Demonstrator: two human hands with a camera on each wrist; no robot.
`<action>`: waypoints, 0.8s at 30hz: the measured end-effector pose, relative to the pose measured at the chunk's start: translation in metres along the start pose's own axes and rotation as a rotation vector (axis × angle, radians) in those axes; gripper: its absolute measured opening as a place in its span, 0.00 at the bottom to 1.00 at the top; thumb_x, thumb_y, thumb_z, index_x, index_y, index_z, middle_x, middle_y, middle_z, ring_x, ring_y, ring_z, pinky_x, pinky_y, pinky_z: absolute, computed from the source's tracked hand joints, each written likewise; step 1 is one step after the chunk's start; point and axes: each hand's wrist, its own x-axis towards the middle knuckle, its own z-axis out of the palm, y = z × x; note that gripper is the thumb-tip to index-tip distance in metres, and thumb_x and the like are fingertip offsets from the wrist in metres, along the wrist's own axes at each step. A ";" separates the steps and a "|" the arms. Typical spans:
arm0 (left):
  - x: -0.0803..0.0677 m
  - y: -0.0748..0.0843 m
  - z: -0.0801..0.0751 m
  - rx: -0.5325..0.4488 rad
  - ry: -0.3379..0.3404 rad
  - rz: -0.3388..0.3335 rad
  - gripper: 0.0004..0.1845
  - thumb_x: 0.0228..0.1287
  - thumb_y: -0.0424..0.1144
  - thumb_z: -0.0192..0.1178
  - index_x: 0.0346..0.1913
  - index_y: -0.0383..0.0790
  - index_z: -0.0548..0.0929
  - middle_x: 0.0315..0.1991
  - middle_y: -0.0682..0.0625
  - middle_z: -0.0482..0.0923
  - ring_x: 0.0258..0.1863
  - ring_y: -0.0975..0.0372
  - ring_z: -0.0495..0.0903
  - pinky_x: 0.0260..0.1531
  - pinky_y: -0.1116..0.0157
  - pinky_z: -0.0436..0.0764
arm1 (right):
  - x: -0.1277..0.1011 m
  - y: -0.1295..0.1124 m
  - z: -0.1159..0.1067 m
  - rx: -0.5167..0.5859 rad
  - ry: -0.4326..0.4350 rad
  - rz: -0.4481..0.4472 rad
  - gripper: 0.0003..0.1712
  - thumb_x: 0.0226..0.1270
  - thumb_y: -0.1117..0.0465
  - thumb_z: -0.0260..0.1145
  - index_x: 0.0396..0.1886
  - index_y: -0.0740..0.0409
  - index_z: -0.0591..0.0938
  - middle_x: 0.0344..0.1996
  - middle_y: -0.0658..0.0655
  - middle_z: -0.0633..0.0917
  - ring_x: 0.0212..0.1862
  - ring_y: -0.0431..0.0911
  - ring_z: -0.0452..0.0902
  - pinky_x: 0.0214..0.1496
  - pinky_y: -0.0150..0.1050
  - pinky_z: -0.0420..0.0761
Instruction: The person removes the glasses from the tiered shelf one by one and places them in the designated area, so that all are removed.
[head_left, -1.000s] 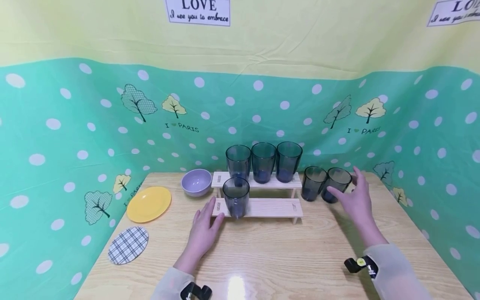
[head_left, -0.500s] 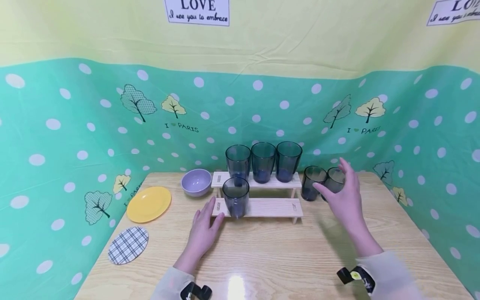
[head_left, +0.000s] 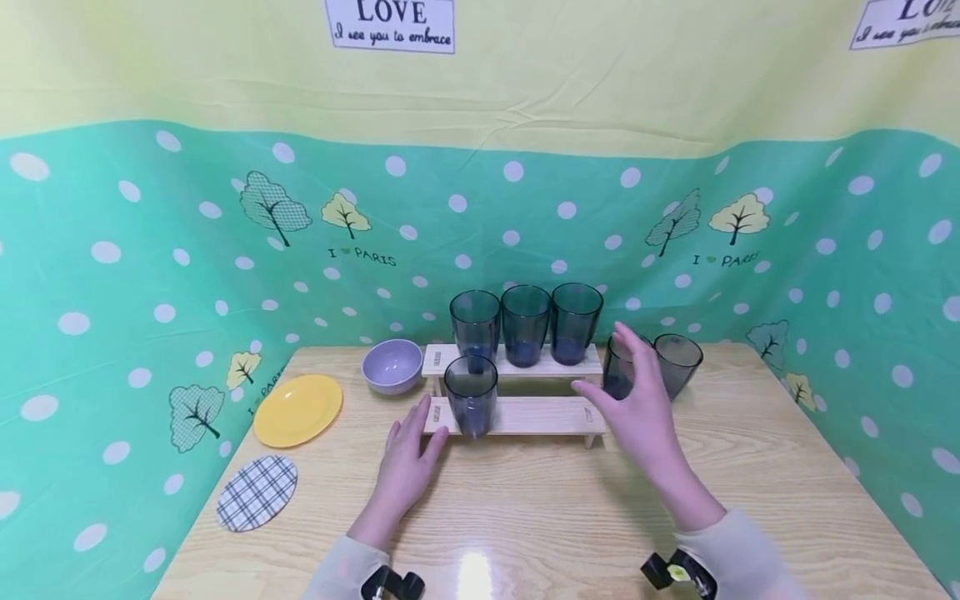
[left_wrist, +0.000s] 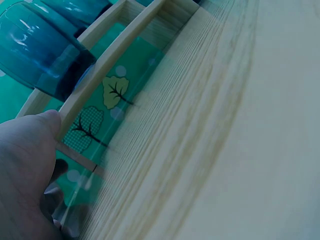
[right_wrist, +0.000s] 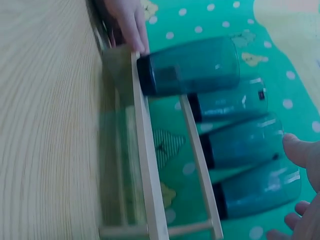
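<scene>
My left hand (head_left: pixel 405 462) rests at the left end of the lower tier of a two-tier wooden rack (head_left: pixel 547 415). In the left wrist view its thumb (left_wrist: pixel 49 121) touches the shelf's end. One dark glass (head_left: pixel 471 400) stands upright on that tier, just right of the hand. Three similar glasses (head_left: pixel 525 327) stand in a row on the upper tier. My right hand (head_left: pixel 637 408) is raised at the rack's right end, thumb and fingers spread apart, nothing between them. It partly hides a glass (head_left: pixel 618 371) on the table; another glass (head_left: pixel 678 362) stands beside that.
A purple bowl (head_left: pixel 392 367) stands left of the rack. Further left lie a yellow plate (head_left: pixel 297 410) and a checked round mat (head_left: pixel 257 493) on the wooden table (head_left: pixel 525 517). Polka-dot cloth (head_left: pixel 360 208) hangs behind and along the sides.
My right hand has moved left, from the rightmost glass on the table, past its neighbour, to the rack's right end. The left hand and the glasses have stayed put.
</scene>
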 end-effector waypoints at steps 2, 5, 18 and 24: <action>0.000 0.000 0.000 -0.002 0.002 0.002 0.38 0.87 0.50 0.58 0.88 0.36 0.61 0.84 0.35 0.63 0.84 0.40 0.60 0.86 0.37 0.44 | -0.001 -0.004 0.007 0.027 -0.026 0.004 0.60 0.67 0.60 0.85 0.90 0.39 0.60 0.78 0.60 0.70 0.80 0.56 0.66 0.81 0.58 0.71; 0.000 0.000 0.000 -0.007 -0.006 0.000 0.38 0.87 0.51 0.58 0.88 0.37 0.60 0.84 0.35 0.62 0.85 0.40 0.60 0.86 0.38 0.43 | -0.002 -0.010 0.017 0.069 -0.061 0.009 0.59 0.66 0.61 0.85 0.90 0.43 0.61 0.77 0.61 0.71 0.78 0.58 0.68 0.82 0.57 0.71; 0.001 0.000 -0.001 -0.002 -0.025 -0.004 0.39 0.88 0.52 0.57 0.89 0.38 0.58 0.85 0.34 0.61 0.85 0.41 0.58 0.87 0.40 0.42 | -0.011 -0.033 0.068 0.124 -0.170 0.004 0.58 0.64 0.57 0.87 0.88 0.43 0.65 0.75 0.57 0.74 0.75 0.57 0.73 0.79 0.57 0.75; 0.000 -0.001 0.000 0.007 -0.020 0.001 0.39 0.88 0.52 0.57 0.89 0.37 0.59 0.85 0.34 0.61 0.85 0.41 0.59 0.86 0.39 0.43 | -0.015 -0.036 0.088 0.128 -0.193 0.018 0.58 0.62 0.53 0.88 0.87 0.39 0.66 0.76 0.51 0.75 0.75 0.48 0.72 0.78 0.54 0.76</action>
